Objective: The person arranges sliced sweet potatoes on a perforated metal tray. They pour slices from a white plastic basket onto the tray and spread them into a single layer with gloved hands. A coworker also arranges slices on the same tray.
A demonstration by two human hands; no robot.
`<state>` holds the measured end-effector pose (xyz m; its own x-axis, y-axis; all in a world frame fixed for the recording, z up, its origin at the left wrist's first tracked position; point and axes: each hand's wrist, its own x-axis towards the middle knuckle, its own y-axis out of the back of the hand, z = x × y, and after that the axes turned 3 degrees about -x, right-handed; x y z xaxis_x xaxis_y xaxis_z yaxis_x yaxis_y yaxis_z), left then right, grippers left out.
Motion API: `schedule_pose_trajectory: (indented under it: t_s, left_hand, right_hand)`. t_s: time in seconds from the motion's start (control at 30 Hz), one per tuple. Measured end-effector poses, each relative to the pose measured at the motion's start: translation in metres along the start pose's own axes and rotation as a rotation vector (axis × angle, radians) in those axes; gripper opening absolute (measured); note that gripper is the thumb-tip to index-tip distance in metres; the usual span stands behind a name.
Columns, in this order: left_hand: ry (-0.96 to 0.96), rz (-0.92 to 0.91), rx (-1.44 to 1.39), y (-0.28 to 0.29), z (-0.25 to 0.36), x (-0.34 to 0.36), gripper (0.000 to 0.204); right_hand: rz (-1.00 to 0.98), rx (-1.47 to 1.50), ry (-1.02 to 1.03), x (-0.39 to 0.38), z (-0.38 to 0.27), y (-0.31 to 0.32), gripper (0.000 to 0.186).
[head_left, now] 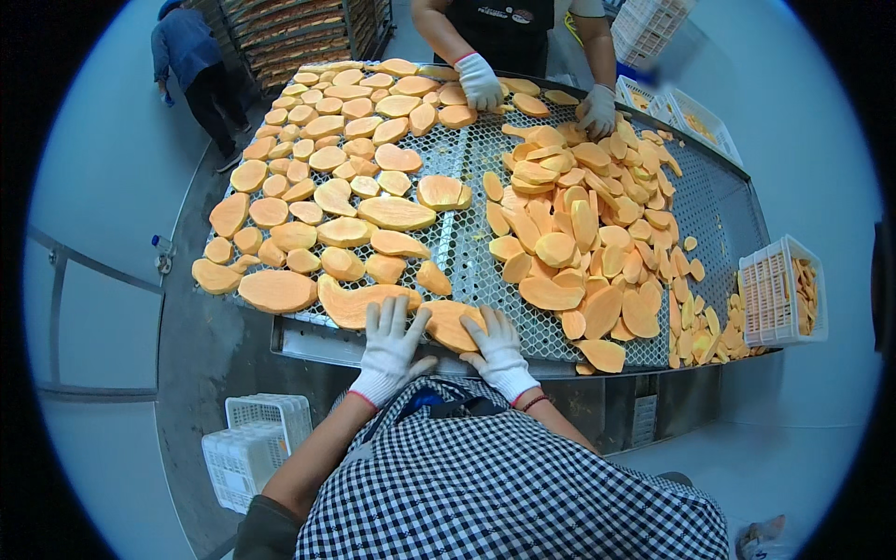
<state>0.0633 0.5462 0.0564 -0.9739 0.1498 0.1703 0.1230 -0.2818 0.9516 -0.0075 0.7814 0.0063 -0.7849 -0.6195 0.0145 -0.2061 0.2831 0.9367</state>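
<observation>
Orange sweet potato slices (397, 213) lie side by side in a single layer on the left part of a mesh tray (467, 247). At its near edge, my gloved left hand (389, 347) lies with fingers spread over the end of a long curved slice (350, 301). Its thumb is beside an oval slice (446, 327). My gloved right hand (497, 348) rests its outstretched fingers on that oval slice's right end. Both hands are open and pressed flat. A large loose heap of slices (583, 224) covers the tray's right part.
Across the table a co-worker's gloved hands (480, 82) touch slices at the far edge. White crates (767, 294) stand at the right end, with others (252, 446) on the floor at lower left. Behind, another person (191, 61) is near a loaded rack (299, 37).
</observation>
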Motion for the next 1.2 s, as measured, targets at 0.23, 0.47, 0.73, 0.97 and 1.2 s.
schedule_pose_trajectory:
  t_s: [0.23,0.47,0.73,0.97,1.2]
  left_hand:
    - [-0.095,-0.081,0.037,-0.030,0.001,0.035,0.087]
    - [-0.094,-0.042,0.000,-0.032,-0.001,0.031,0.088]
    - [-0.038,-0.033,-0.066,-0.022,0.008,0.041,0.086]
    - [-0.001,0.051,-0.034,-0.023,0.024,0.080,0.092]
    - [0.105,-0.137,0.026,-0.024,0.011,0.096,0.092]
  right_hand:
    - [-0.087,0.025,0.157,0.021,0.019,0.027,0.074]
    - [0.224,0.021,-0.459,0.080,0.032,0.066,0.069]
    - [-0.004,0.507,-0.375,0.108,0.048,0.047,0.056]
    - [0.088,0.315,-0.227,0.106,0.045,0.029,0.047]
    - [0.215,0.338,-0.103,0.135,0.042,0.035,0.035]
